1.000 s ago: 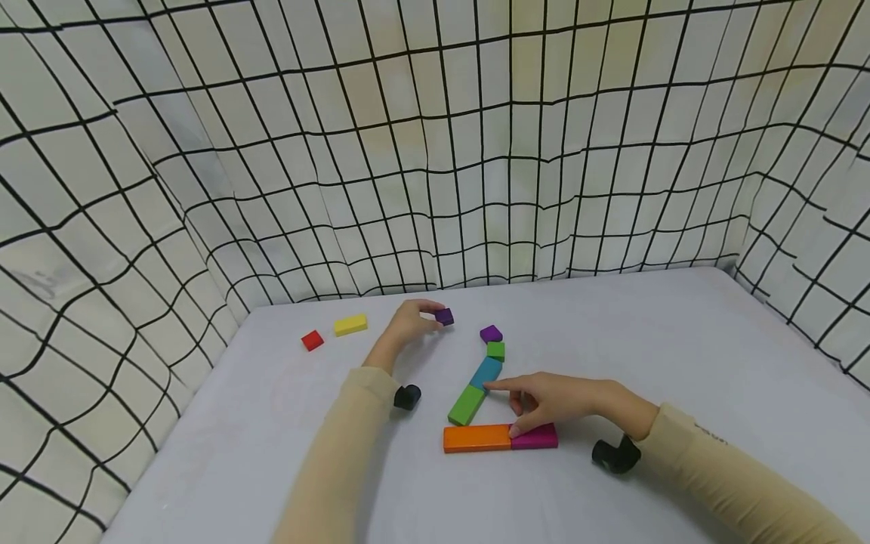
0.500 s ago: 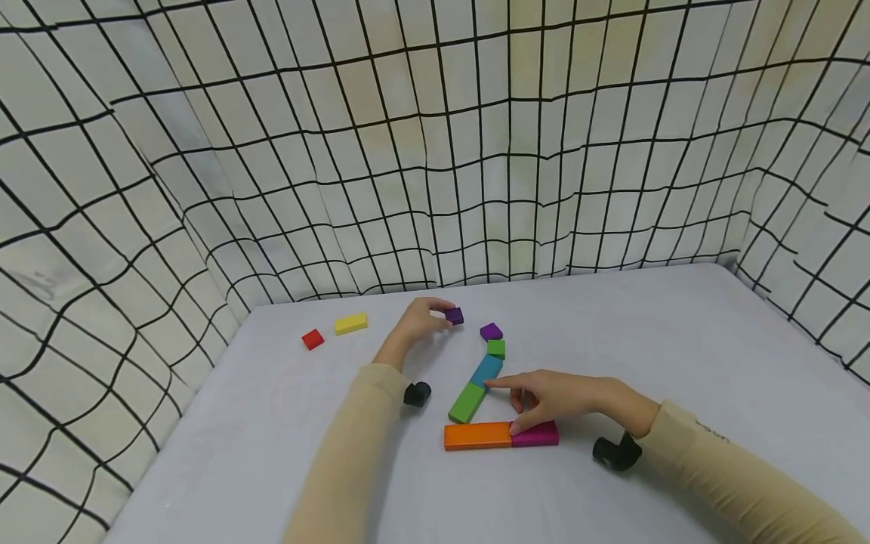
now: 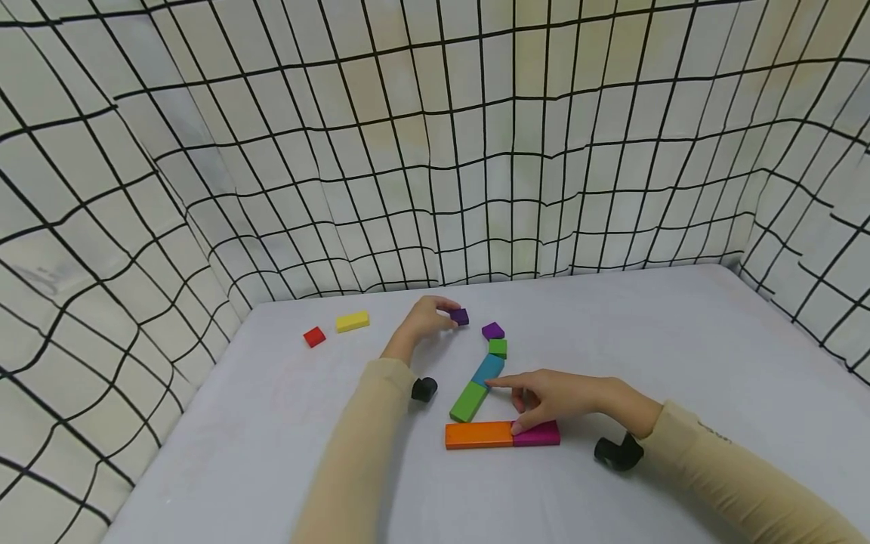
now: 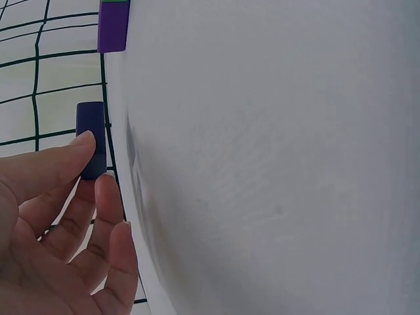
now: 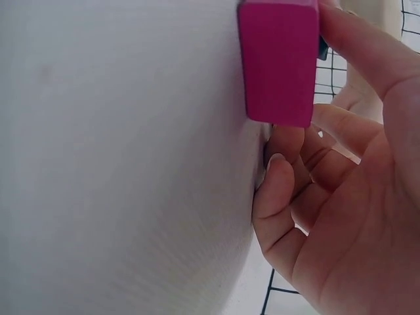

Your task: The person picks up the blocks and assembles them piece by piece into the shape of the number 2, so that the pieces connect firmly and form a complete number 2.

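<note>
My left hand (image 3: 427,319) pinches a small dark purple block (image 3: 461,316) between thumb and fingertips, left of a purple block (image 3: 492,331). From that purple block a line runs toward me: a small green block (image 3: 498,348), a blue block (image 3: 488,369) and a longer green block (image 3: 467,403). Below lies an orange block (image 3: 479,435), end to end with a magenta block (image 3: 544,434). The right hand (image 3: 560,394) stretches its index finger to the blue block's edge, while its thumb rests on the magenta block. Its other fingers curl loosely around nothing.
At the table's far left lie a red block (image 3: 314,337) and a yellow block (image 3: 353,322). A black grid net (image 3: 476,174) over pale cloth walls the white table (image 3: 238,453) at the back and sides. Black wrist cameras hang beneath both sleeves.
My left hand has carried the dark purple block a little to the right, closer to the purple block. The right hand and the laid-out blocks stay where they were.
</note>
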The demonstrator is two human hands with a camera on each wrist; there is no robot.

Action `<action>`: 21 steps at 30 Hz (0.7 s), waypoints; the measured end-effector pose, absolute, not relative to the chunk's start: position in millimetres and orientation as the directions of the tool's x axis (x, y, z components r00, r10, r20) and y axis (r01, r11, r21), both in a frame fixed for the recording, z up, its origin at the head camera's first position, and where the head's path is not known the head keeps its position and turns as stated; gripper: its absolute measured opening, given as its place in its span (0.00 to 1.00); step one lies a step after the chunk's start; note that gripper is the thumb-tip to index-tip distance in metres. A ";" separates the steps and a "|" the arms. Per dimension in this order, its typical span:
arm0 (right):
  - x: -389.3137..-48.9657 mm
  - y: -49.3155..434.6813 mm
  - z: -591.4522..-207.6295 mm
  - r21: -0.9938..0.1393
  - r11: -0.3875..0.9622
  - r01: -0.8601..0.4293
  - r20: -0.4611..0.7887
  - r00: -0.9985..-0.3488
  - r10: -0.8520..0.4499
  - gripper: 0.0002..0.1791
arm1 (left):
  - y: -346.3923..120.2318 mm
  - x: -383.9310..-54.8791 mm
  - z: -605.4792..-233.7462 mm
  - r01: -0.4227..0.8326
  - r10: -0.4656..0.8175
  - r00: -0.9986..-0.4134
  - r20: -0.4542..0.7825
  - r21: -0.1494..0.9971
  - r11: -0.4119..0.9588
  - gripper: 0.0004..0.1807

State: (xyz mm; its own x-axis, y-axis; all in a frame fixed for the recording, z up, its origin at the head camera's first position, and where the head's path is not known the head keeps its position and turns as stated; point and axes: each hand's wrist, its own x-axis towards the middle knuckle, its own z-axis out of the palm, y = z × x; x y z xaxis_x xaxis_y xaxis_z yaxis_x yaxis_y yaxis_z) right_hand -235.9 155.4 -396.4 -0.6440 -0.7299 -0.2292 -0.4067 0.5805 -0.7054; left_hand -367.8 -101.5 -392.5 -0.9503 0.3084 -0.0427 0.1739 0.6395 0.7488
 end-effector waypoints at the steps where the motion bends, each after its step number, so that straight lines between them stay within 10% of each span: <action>1: -235.8 155.4 -396.4 -0.706 0.579 -0.408 -0.229 -0.642 -0.731 0.41 | -101.4 -369.3 -393.2 0.178 0.313 -0.949 -0.044 0.745 0.643 0.20; 21: -237.1 157.0 -399.6 -0.720 0.564 -0.405 -0.220 -0.637 -0.739 0.41 | -84.2 -360.8 -384.2 0.170 0.330 -0.940 -0.091 0.713 0.681 0.21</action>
